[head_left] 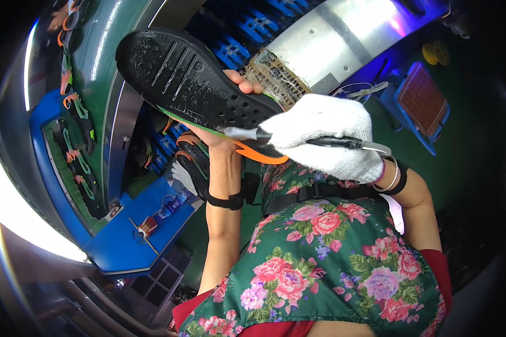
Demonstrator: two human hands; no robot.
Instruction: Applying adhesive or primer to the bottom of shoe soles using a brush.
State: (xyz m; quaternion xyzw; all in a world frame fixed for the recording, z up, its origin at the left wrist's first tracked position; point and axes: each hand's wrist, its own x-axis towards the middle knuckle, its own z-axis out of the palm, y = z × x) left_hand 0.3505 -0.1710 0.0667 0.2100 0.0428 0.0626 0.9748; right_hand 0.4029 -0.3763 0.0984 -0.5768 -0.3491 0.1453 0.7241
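From where I stand, the bare left hand (215,138) has its fingers (245,85) wrapped around a black shoe sole (168,78), raised beyond the flowered apron (331,247). The white-gloved right hand (326,135) grips a pale-tipped brush (240,133) by the sole's lower edge; whether they touch, I can't tell.

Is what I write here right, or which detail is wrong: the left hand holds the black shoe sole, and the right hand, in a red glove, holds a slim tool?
Only the glove colour is wrong: in the head view, the right hand wears a white glove. The left hand does hold the black shoe sole, and the right holds a slim tool.
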